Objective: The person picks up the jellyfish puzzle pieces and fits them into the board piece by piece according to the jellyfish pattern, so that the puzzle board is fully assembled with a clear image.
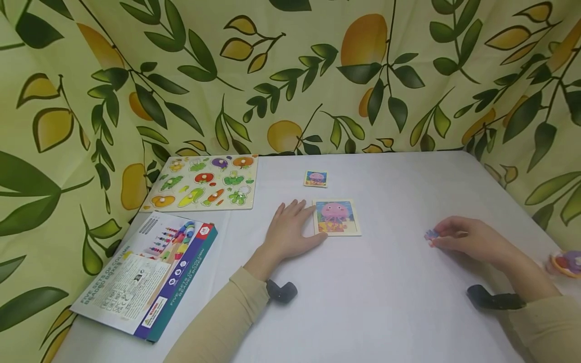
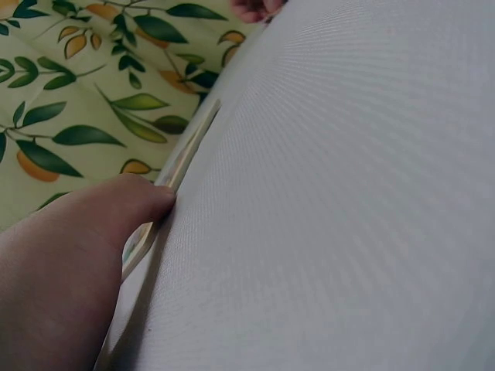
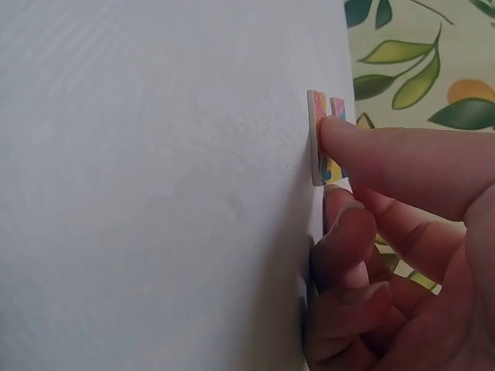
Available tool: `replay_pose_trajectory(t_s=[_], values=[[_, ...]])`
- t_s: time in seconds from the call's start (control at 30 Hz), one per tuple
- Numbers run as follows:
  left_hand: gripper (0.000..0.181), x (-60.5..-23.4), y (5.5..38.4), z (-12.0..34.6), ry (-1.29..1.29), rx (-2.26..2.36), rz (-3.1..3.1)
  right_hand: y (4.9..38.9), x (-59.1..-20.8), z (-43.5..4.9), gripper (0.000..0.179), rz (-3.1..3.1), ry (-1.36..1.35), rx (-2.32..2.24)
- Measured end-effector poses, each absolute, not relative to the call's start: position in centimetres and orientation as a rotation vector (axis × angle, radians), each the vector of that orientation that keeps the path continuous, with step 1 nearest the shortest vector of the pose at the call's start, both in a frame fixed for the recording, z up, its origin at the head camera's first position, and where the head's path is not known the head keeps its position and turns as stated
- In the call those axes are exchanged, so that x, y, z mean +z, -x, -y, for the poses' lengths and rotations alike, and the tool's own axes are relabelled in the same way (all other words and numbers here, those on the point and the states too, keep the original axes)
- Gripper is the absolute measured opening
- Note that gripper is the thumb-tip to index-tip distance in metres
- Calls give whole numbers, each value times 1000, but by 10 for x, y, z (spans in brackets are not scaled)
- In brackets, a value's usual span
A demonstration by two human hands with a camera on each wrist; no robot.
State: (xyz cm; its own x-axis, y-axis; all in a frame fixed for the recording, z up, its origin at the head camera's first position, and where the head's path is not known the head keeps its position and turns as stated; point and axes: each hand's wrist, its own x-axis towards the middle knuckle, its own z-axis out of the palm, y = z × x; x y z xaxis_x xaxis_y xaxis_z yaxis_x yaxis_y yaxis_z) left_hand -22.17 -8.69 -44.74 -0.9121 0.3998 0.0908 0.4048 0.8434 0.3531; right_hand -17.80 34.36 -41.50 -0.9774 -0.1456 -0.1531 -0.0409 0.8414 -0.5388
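Note:
My left hand [image 1: 290,234] lies at the left side of a jigsaw puzzle board [image 1: 356,232] with a pink jellyfish picture. Its fingers are extended and spread, and in the left wrist view the thumb [image 2: 131,202] touches the board's edge. Pale bare wood shows at the picture's lower right. To the right, apart from the board, my right hand [image 1: 474,241] pinches a small jigsaw piece [image 3: 317,139] between thumb and fingers, low over the white table; the piece is pink, yellow and blue, partly covered by the thumb. Behind the board lies a small matching picture card [image 1: 316,178].
A vegetable peg puzzle [image 1: 186,200] lies at the back left. In front of it is a flat beaded-toy box [image 1: 136,282]. A colourful round object [image 1: 567,263] sits at the right edge. Leaf-patterned cloth [image 1: 290,75] stands behind the white table [image 1: 386,302].

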Motion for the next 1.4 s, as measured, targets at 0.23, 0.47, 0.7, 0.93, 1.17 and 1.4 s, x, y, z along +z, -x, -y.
replay_pose_trajectory(t_s=[0.23,0.47,0.7,0.93,1.17,1.4], values=[[79,-447,222,87,655,-581,3004,178,-415,-338,49,-2823,130,-862],[79,-449,222,87,651,-589,3002,178,-416,-329,56,-2845,92,-869],[79,-449,222,87,655,-582,3006,178,-416,-319,49,-2870,101,-841],[79,-448,222,87,654,-574,3009,180,-414,-304,46,-2885,142,-847],[79,-449,221,88,648,-588,3012,184,-415,-294,47,-2891,136,-841],[80,-450,223,87,646,-590,3010,186,-414,-281,50,-2920,137,-810]])
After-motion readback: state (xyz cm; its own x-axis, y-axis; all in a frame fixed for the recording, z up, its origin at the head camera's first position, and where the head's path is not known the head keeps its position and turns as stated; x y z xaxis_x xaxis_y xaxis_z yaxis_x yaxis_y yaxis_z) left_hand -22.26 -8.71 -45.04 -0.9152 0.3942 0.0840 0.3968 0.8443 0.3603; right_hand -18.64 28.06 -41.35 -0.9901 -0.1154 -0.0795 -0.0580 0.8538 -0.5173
